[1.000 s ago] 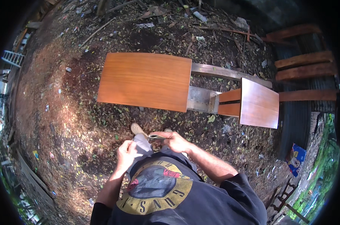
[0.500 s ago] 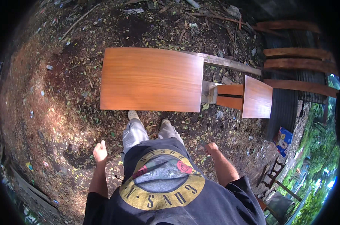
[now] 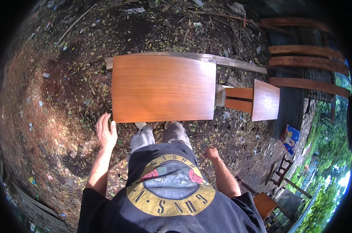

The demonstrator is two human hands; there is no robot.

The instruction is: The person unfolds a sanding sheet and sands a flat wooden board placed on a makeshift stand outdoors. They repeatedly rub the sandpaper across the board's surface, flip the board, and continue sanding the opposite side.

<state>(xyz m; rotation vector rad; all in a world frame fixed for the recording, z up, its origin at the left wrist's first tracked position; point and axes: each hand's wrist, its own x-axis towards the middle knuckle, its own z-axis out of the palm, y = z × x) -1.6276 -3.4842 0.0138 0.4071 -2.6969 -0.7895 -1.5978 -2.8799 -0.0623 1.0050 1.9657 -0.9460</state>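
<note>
A large orange-brown wooden panel (image 3: 164, 88) lies flat in front of me, raised over the leaf-strewn ground. My left hand (image 3: 106, 131) is open, fingers spread, beside the panel's near left corner; whether the fingertips touch it I cannot tell. Low at my right side, my right hand (image 3: 211, 152) is closed on a small, thin, dark object (image 3: 204, 145) whose kind does not show. To the right of the large panel, a smaller wooden panel (image 3: 266, 100) adjoins an orange wooden piece (image 3: 239, 93) with a dark slot along it.
Pale timber (image 3: 242, 64) runs behind the large panel. On the right, reddish planks (image 3: 308, 62) lie across dark corrugated sheets (image 3: 290, 112). Below them is a blue printed package (image 3: 289, 138). A wooden frame (image 3: 283, 167) and an orange board (image 3: 264, 205) stand at lower right.
My left hand has risen forward to the panel's near left corner, its fingers spreading. My right hand has shifted slightly left. The large panel appears nearer and farther right, and my view has shifted.
</note>
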